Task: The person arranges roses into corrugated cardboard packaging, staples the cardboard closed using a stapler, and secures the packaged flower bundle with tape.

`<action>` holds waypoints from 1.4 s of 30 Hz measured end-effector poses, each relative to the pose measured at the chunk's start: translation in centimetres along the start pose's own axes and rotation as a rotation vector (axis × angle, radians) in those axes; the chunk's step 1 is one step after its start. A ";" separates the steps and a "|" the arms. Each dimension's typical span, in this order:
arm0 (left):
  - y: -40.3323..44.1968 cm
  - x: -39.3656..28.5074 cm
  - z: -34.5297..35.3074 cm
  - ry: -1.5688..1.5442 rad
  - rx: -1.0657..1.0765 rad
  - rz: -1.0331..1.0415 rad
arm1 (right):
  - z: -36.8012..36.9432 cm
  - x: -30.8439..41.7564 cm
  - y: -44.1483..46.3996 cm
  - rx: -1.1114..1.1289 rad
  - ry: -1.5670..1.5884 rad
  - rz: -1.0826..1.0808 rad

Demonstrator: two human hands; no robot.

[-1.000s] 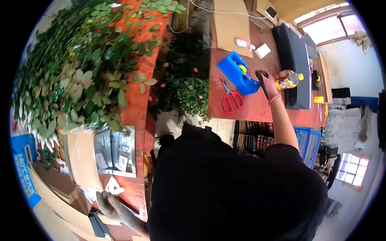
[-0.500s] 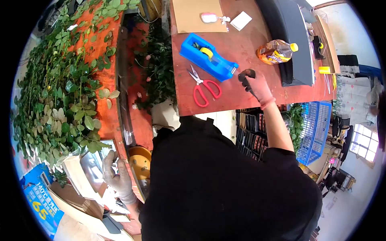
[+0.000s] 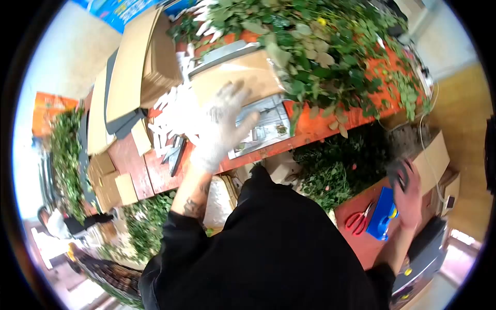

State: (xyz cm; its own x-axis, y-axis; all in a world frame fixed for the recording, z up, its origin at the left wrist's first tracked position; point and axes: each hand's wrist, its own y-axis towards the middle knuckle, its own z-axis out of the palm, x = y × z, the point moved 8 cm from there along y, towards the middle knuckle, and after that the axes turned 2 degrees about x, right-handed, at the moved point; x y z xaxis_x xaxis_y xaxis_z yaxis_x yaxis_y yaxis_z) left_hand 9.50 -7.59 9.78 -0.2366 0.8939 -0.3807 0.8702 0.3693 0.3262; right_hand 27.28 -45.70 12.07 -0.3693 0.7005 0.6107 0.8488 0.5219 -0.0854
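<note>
My left hand (image 3: 222,126), in a whitish glove, is open with its fingers spread over a brown flat packet in clear wrap (image 3: 237,77). I cannot tell whether it touches the packet. Beside the thumb lies a shiny printed sheet (image 3: 266,126). Dark-handled scissors (image 3: 175,155) rest near the wrist. My right hand (image 3: 408,194), in a pink glove with dark finger parts, is over the right table, beside the blue tape dispenser (image 3: 381,214). Its fingers are blurred, and whether they hold anything is unclear. Red-handled scissors (image 3: 357,221) lie next to the dispenser.
Cut leafy stems (image 3: 330,57) cover the back of the red table (image 3: 320,126). Folded cardboard (image 3: 132,67) and white pieces (image 3: 170,116) are at the left. More greenery (image 3: 330,181) stands between the tables. A person (image 3: 64,225) is at the far left.
My view has swung toward the leafy table. My left hand has risen from the table's edge to over the packet. My right hand is now beside the dispenser's other side.
</note>
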 end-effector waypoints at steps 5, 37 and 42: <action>0.4 8.4 0.9 0.181 0.071 -0.209 | 16.1 25.7 10.7 0.069 -0.485 -1.061; 2.4 -15.9 9.2 -0.496 0.547 0.128 | 4.7 -36.4 -23.2 -0.811 0.356 0.345; -7.2 -30.6 17.2 -0.905 1.024 0.345 | 3.4 -32.0 -21.0 -0.504 0.702 0.642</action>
State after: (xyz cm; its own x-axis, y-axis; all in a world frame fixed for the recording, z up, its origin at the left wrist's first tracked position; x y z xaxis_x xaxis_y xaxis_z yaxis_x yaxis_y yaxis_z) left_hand 17.95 -41.95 4.20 0.0654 0.2856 -0.9561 0.8434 -0.5279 -0.1000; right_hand 20.00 -77.37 -8.35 0.3647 0.2522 0.8963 0.9240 -0.2168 -0.3150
